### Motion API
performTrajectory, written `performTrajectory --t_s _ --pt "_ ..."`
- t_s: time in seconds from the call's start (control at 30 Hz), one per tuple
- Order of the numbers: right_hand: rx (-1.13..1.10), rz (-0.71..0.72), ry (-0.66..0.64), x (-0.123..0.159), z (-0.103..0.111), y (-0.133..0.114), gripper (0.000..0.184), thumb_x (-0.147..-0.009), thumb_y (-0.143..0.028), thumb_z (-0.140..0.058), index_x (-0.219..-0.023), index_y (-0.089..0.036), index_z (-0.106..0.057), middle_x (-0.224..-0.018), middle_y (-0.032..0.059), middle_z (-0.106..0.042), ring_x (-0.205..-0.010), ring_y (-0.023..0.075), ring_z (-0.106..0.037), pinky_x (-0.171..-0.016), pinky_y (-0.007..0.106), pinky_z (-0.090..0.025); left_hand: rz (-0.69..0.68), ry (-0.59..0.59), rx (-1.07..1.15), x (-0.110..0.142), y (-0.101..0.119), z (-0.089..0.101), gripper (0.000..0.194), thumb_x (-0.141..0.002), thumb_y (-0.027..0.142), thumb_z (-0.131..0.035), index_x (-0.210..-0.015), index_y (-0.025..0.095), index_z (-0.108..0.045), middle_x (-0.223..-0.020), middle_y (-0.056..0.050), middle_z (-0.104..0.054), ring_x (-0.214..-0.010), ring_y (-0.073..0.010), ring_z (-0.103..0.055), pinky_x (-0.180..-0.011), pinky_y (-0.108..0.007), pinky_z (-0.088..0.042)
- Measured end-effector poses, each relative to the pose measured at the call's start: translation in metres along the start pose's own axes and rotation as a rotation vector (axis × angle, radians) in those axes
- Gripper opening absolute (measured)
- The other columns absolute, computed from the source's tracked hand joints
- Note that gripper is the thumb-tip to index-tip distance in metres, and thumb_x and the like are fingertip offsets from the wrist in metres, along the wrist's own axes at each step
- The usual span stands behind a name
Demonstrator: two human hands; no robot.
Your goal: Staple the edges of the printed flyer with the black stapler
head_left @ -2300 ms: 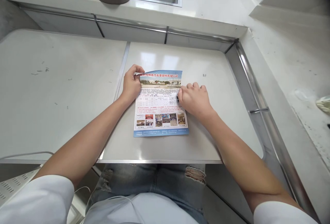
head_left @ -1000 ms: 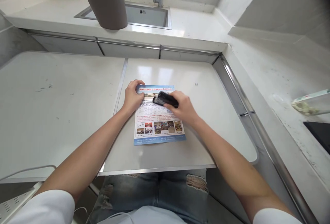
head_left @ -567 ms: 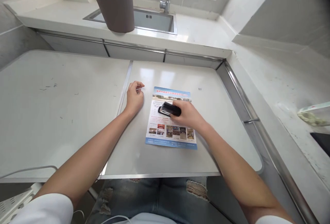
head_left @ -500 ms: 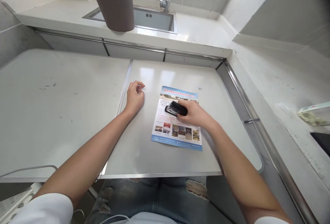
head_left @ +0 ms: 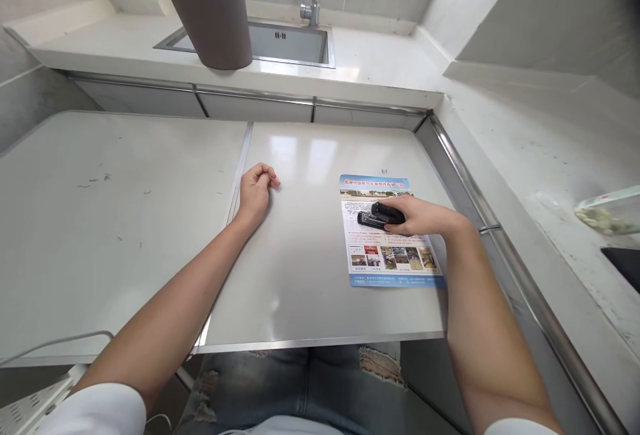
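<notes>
"Black, with a metallic gleam, in the right hand (head_left: 419,215): what object?"

"A stapler (head_left: 387,212), gripped narrowly between thumb and fingers, nose pointing left and projecting clear of the fingertips. Upper arm and base seemingly a little apart at the nose."

"And in the left hand (head_left: 255,189)?"

"Nothing identifiable. Fingers curled, thumb near the forefinger, well apart from the stapler; contents, if any, too small to tell."

"Step in hand?"

"By judgement, handling of the stapler over a printed leaflet (head_left: 393,239) with the right hand alone. Called for in a next move, again by judgement: a firm right grip, a level sheet, left fingers clear of the nose."

"Relation of sheet to fingers?"

"Directly below the stapler, partly covered by the right hand, blue lower band toward the person. Contact between fingertips and paper hidden."

"Farther out?"

"White tabletop (head_left: 300,261) beneath; small staple-like bits (head_left: 107,177) scattered on the left panel, a similar bit (head_left: 384,171) just past the top edge of the leaflet. Beyond, a pale counter (head_left: 380,75) with a sink (head_left: 331,48) and a brown cylinder (head_left: 217,15)."
</notes>
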State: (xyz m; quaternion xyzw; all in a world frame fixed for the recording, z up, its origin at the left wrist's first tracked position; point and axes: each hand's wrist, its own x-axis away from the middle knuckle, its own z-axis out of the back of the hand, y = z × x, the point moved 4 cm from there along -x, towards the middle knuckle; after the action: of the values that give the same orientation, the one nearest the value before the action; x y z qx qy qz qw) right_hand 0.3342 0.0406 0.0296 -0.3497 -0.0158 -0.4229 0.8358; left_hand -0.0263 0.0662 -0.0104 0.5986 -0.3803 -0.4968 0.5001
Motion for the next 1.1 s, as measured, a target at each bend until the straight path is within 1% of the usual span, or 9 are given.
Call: performTrajectory --t_s 0.1,0.23,0.3,0.4,0.47,0.63,0.8,0.93,1.1 --pt "-0.006 -0.003 0.05 0.003 0.004 0.001 0.031 -0.078 -0.048 -0.073 -0.097 -0.025 -0.066 -0.097 0.0044 -0.073 -0.083 0.0257 -0.065 -0.07 0.036 -0.051 0.072 -0.08 0.11 0.003 0.005 -0.002 0.018 -0.063 0.009 -0.046 -0.063 0.019 -0.06 -0.044 0.004 -0.039 -0.042 -0.0099 -0.033 -0.043 -0.022 -0.025" --pt "-0.039 -0.019 0.154 0.004 0.011 0.008 0.039 -0.087 -0.062 -0.061 -0.091 -0.024 -0.066 -0.087 0.0022 -0.071 -0.077 0.022 -0.062 -0.067 0.032 -0.048 0.117 -0.169 0.228 0.005 0.01 -0.004 0.014 -0.057 0.008 -0.048 -0.055 0.017 -0.058 -0.042 0.003 -0.035 -0.04 -0.0077 -0.028 -0.041 -0.021 -0.017" --pt "-0.061 -0.064 0.413 0.003 0.019 0.018 0.044 -0.095 -0.062 -0.049 -0.084 -0.022 -0.063 -0.077 0.0014 -0.066 -0.072 0.0202 -0.059 -0.066 0.032 -0.045 0.145 -0.2 0.313 0.003 0.011 -0.003 0.013 -0.055 0.007 -0.048 -0.053 0.017 -0.056 -0.041 0.004 -0.031 -0.039 -0.0068 -0.027 -0.042 -0.02 -0.02" --pt "-0.03 -0.134 0.854 0.002 0.026 0.035 0.038 -0.092 -0.058 -0.057 -0.08 -0.023 -0.061 -0.072 0.0014 -0.061 -0.07 0.0197 -0.056 -0.068 0.033 -0.044 0.199 -0.249 0.416 0.0 0.014 -0.001 0.011 -0.054 0.007 -0.048 -0.053 0.017 -0.053 -0.041 0.006 -0.026 -0.037 -0.0062 -0.026 -0.043 -0.02 -0.026" --pt "0.004 -0.128 0.974 -0.003 0.023 0.045 0.03 -0.088 -0.052 -0.064 -0.081 -0.023 -0.062 -0.078 0.0033 -0.064 -0.073 0.0208 -0.057 -0.071 0.035 -0.046 0.228 -0.26 0.474 -0.002 0.017 0.001 0.011 -0.054 0.006 -0.048 -0.054 0.017 -0.051 -0.041 0.006 -0.025 -0.036 -0.0059 -0.025 -0.043 -0.02 -0.028" --pt "0.136 -0.059 0.936 -0.02 0.012 0.056 0.023 -0.089 -0.043 -0.061 -0.094 -0.022 -0.069 -0.103 0.0114 -0.067 -0.101 0.0295 -0.061 -0.093 0.046 -0.05 0.264 -0.29 0.617 -0.006 0.027 0.011 0.013 -0.052 0.005 -0.049 -0.052 0.017 -0.044 -0.039 0.007 -0.019 -0.034 -0.0052 -0.021 -0.042 -0.019 -0.028" --pt "0.237 -0.036 0.815 -0.036 0.003 0.072 0.045 -0.092 -0.047 -0.057 -0.127 -0.019 -0.064 -0.137 0.0166 -0.058 -0.129 0.034 -0.052 -0.112 0.052 -0.042 0.351 -0.336 0.612 -0.016 0.023 0.038 0.019 -0.054 0.003 -0.05 -0.048 0.017 -0.038 -0.036 0.006 -0.019 -0.032 -0.0053 -0.023 -0.043 -0.019 -0.031" --pt "0.254 -0.099 0.701 -0.043 -0.003 0.084 0.064 -0.094 -0.054 -0.052 -0.145 -0.015 -0.051 -0.154 0.0186 -0.047 -0.143 0.0356 -0.043 -0.119 0.055 -0.037 0.316 -0.24 0.685 -0.028 0.013 0.066 0.034 -0.067 0.006 -0.054 -0.048 0.017 -0.028 -0.037 0.006 -0.015 -0.03 -0.0058 -0.02 -0.042 -0.021 -0.029" --pt "0.291 -0.115 0.648 -0.048 -0.008 0.077 0.062 -0.099 -0.053 -0.042 -0.149 -0.017 -0.047 -0.157 0.017 -0.045 -0.147 0.0336 -0.039 -0.122 0.055 -0.034 0.235 -0.095 0.771 -0.035 0.003 0.079 0.048 -0.08 0.017 -0.058 -0.049 0.016 -0.021 -0.039 0.007 -0.005 -0.029 -0.0063 -0.01 -0.04 -0.023 -0.024"
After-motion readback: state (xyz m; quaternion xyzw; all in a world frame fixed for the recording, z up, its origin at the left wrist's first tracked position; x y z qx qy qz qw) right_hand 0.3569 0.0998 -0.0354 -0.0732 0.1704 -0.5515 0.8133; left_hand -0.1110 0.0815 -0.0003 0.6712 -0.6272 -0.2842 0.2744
